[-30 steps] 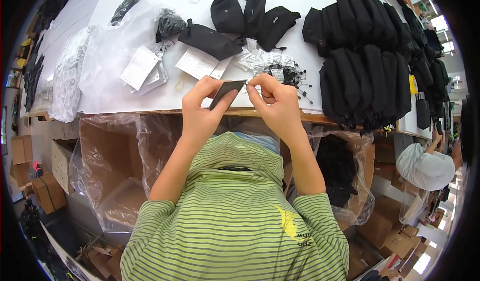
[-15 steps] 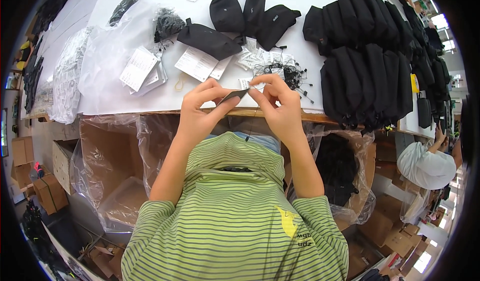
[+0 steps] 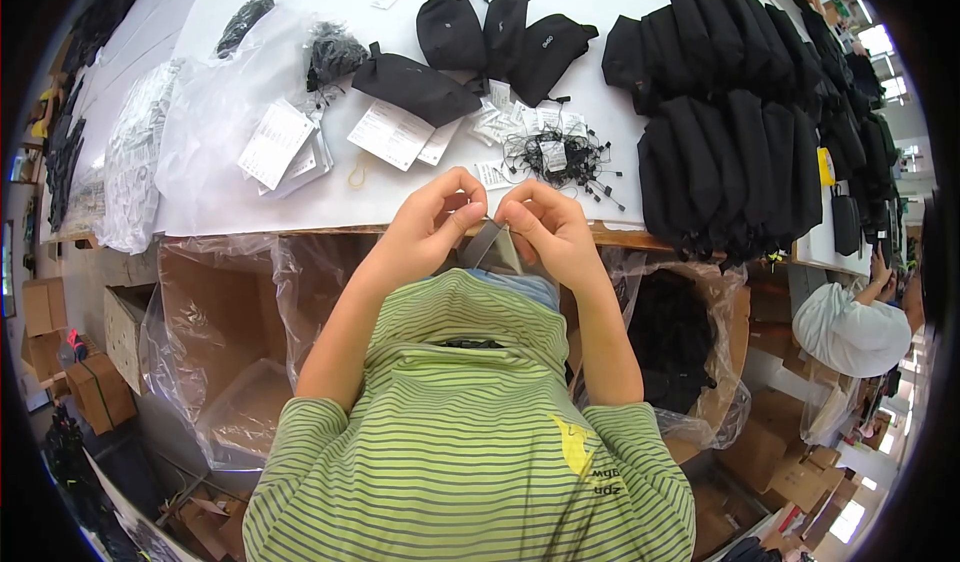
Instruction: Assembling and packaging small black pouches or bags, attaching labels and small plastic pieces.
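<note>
My left hand (image 3: pixel 432 220) and my right hand (image 3: pixel 545 227) meet over the table's near edge, fingertips pinched together on a small grey card tag (image 3: pixel 488 246) that hangs between them. Just beyond the hands lies a tangle of black string loops with small white tags (image 3: pixel 553 149). A few black fabric pouches (image 3: pixel 485 32) lie loose at the far middle of the white table (image 3: pixel 330 197). Stacks of white paper tags (image 3: pixel 390 134) sit left of the hands.
Rows of black pouches (image 3: pixel 735 127) are stacked at the right. Clear plastic bags (image 3: pixel 215 112) cover the table's left. Plastic-lined cardboard boxes (image 3: pixel 215 352) stand below the table on both sides of me. Another person in white (image 3: pixel 850 327) sits at far right.
The grey card tag was held flat and higher over the table edge; now both hands have drawn closer to my chest and pinch it at its top, so it hangs downward.
</note>
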Demonstrator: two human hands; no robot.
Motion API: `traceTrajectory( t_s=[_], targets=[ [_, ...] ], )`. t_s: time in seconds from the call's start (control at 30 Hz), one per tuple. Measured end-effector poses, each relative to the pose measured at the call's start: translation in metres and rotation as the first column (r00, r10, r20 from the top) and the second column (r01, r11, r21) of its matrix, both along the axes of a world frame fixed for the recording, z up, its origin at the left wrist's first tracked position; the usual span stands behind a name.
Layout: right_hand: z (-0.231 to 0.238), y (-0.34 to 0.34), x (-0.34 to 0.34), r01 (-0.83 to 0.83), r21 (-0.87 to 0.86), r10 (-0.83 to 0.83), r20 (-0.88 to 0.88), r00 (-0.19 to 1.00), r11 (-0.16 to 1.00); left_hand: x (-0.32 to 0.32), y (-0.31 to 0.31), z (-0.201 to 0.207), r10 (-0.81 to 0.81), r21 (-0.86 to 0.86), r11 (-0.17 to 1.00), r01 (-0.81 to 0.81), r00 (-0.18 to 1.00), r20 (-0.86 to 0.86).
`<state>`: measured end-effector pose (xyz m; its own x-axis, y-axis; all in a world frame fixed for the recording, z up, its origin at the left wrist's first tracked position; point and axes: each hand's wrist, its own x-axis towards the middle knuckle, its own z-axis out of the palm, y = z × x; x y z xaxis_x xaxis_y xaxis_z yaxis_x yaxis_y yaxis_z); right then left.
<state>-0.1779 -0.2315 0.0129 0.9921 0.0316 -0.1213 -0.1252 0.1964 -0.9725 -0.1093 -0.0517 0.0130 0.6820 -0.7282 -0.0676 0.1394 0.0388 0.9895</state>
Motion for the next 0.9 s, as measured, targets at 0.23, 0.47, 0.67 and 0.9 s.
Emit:
traceTrajectory(
  t_s=[0.23,0.47,0.67,0.9],
  targets=[
    [-0.010,-0.006,0.000,-0.054,-0.029,0.050,-0.126,0.991,0.998,0.058,-0.022,-0.024,0.131,0.043,0.986,-0.158,0.917,0.376],
    [-0.013,-0.014,-0.012,0.033,-0.013,-0.034,-0.108,0.994,0.999,0.245,0.011,-0.077,-0.048,0.529,0.227,-0.818,0.533,0.845],
    [-0.018,-0.019,-0.026,0.090,0.016,-0.087,-0.143,0.986,0.996,0.269,0.000,-0.072,-0.195,0.684,0.177,-0.708,0.656,0.729],
    [-0.015,-0.022,-0.033,0.112,0.014,-0.109,-0.132,0.985,0.994,0.269,-0.011,-0.056,0.278,0.412,0.618,-0.670,0.676,0.683]
  ],
)
